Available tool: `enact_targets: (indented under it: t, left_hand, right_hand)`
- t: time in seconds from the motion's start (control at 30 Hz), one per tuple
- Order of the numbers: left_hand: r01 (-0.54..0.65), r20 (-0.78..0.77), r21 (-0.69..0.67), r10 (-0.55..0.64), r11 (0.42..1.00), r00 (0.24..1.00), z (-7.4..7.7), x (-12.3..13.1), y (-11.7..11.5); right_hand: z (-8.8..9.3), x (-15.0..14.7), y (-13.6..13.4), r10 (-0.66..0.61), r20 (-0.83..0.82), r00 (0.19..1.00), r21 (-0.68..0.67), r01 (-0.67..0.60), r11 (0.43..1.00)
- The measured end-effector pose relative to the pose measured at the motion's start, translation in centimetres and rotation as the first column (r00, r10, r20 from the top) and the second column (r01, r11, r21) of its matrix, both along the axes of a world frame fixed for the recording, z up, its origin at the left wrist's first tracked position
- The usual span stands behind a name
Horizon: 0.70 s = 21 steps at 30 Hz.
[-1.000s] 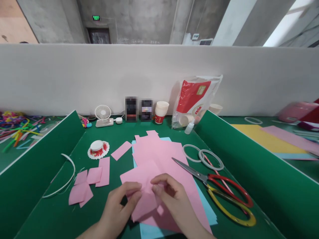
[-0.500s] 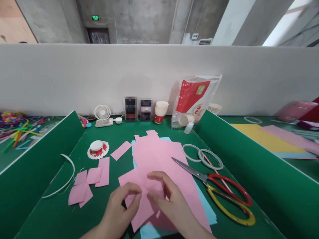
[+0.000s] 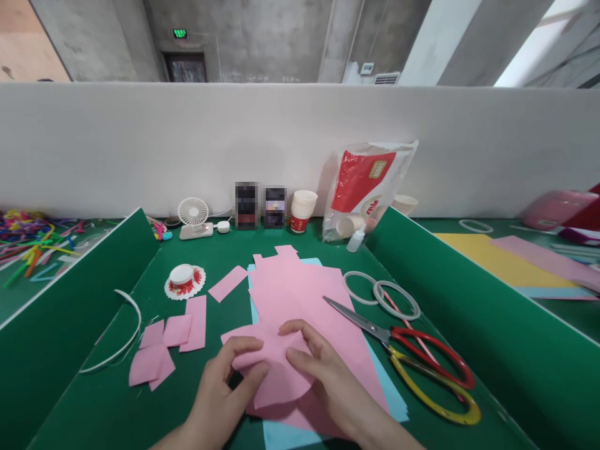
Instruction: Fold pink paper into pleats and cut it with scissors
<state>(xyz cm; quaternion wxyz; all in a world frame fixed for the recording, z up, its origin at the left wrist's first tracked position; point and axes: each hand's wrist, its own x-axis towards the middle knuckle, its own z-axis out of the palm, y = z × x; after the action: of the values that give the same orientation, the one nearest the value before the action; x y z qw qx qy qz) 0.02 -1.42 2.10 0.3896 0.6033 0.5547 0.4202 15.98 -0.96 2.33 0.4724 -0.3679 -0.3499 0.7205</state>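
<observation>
Both hands work a small pink paper piece low in the middle of the view. My left hand pinches its left edge between thumb and fingers. My right hand presses its fingers on the piece's right side, bending it into a curve. The piece lies over a larger pink sheet, which rests on a light blue sheet. Scissors with red and yellow handles lie just right of my right hand, blades pointing toward the sheet.
Several pink paper scraps lie to the left, with a cut paper cup and a white strip. Two tape rings, a small fan, paper cups and a bag stand behind. Green dividers wall both sides.
The small pink piece has been turned and flattened into a curved shape under both hands. My right hand's fingers went from pinching to pressing on top of it.
</observation>
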Motion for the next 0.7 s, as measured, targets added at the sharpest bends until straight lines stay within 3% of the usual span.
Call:
enact_targets:
  t: [0.2,0.37,0.5,0.6,0.7]
  left_hand:
    - [0.077,0.002,0.089,-0.078,0.993,0.997,0.06,0.18,-0.25]
    - [0.075,0.026,0.124,-0.079,0.989,0.997,-0.03,0.36,-0.78]
    - [-0.027,0.012,0.137,0.026,0.990,1.000,-0.49,0.09,-0.83]
    - [-0.095,0.039,0.113,0.091,0.989,0.995,-0.42,-0.13,-0.42]
    - [-0.086,0.100,0.032,0.082,0.996,0.992,0.13,-0.08,0.09]
  right_hand:
    - [0.11,0.07,-0.12,0.005,0.035,0.999,0.032,-0.006,0.999]
    - [-0.05,-0.38,-0.33,0.109,-0.190,0.976,-0.082,-0.126,0.989]
    - [0.15,-0.45,-0.31,0.149,-0.283,0.947,-0.097,-0.183,0.978]
    - [0.59,-0.15,-0.11,0.121,-0.239,0.963,-0.041,-0.135,0.990]
    - [0.59,0.08,0.05,-0.019,0.023,1.000,0.067,0.018,0.998]
